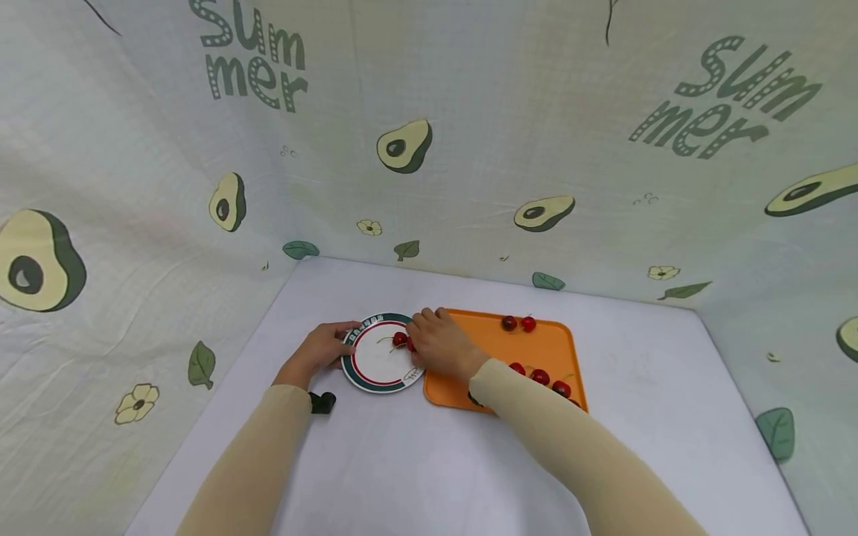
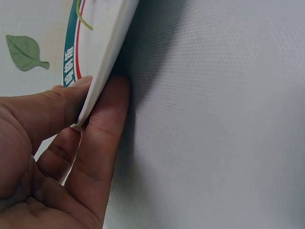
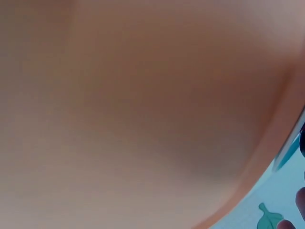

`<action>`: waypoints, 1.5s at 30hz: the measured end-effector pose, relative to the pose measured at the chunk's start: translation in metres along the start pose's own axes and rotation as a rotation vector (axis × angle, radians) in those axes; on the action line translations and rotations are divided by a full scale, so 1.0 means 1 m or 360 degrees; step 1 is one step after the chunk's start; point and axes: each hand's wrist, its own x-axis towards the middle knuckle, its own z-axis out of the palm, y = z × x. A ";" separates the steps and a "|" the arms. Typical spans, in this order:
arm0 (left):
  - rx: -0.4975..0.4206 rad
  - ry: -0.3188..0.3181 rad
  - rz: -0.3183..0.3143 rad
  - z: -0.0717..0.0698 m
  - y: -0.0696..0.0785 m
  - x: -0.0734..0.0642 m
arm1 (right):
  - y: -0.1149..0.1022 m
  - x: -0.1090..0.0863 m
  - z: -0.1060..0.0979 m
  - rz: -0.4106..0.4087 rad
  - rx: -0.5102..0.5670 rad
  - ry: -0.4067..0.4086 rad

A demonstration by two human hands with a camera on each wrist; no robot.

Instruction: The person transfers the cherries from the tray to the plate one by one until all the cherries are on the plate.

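A white plate (image 1: pixel 382 365) with a green band and red ring is tilted; my left hand (image 1: pixel 323 348) pinches its left rim. In the left wrist view the thumb (image 2: pixel 62 102) lies on the plate's upper face and fingers (image 2: pixel 102 129) are beneath it. Over the plate's right edge, my right hand (image 1: pixel 439 344) holds a red cherry (image 1: pixel 411 345) between thumb and fingers, partly hidden by them. Another cherry (image 1: pixel 399 339) with its stem is on the plate beside it. Blurred skin fills most of the right wrist view.
An orange tray (image 1: pixel 479 324) adjoins the plate on the right, partly under my right forearm. Two cherries (image 1: pixel 528 324) lie at its back, and several more (image 1: pixel 539 377) at its front right. Printed cloth (image 1: pixel 469 149) walls off the white table (image 1: pixel 657 387).
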 end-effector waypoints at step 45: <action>0.0066 -0.0081 0.0024 0.000 0.002 -0.012 | 0.108 -0.157 -0.016 0.0421 0.0099 0.0144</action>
